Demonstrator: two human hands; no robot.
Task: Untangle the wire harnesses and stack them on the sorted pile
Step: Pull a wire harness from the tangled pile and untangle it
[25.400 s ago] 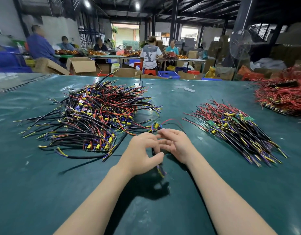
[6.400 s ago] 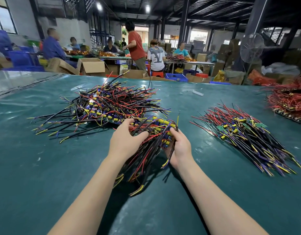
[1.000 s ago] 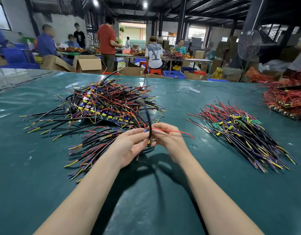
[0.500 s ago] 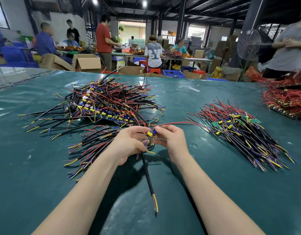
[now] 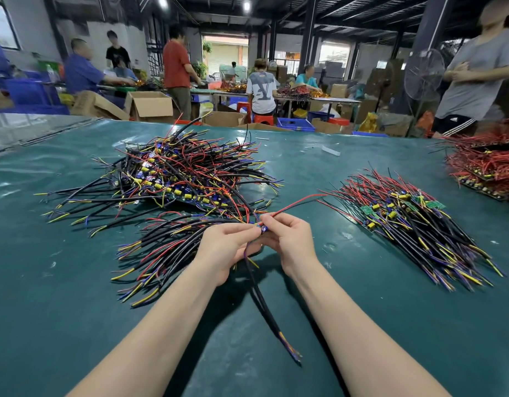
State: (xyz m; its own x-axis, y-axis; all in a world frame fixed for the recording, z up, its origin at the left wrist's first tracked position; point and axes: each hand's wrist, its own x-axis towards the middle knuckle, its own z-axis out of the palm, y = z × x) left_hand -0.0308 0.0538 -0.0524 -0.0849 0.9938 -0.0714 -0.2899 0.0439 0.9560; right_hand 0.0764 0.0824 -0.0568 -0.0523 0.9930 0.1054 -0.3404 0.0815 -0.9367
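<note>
Still | left hand (image 5: 227, 247) and right hand (image 5: 290, 239) pinch harness (image 5: 263, 228) | black cable (image 5: 261, 296), earlier upright, hangs down

No legible text or labels

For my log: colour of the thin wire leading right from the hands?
Thin wire: red, head view.

both bare forearms reach in from the near edge of the table (image 5: 75, 296) and converge toward its middle. the left hand (image 5: 227, 249) and right hand (image 5: 290, 242) meet fingertip to fingertip, each pinching the same wire harness (image 5: 264, 309) between thumb and curled fingers. the palms face each other, and the wrists are nearly straight.
</note>
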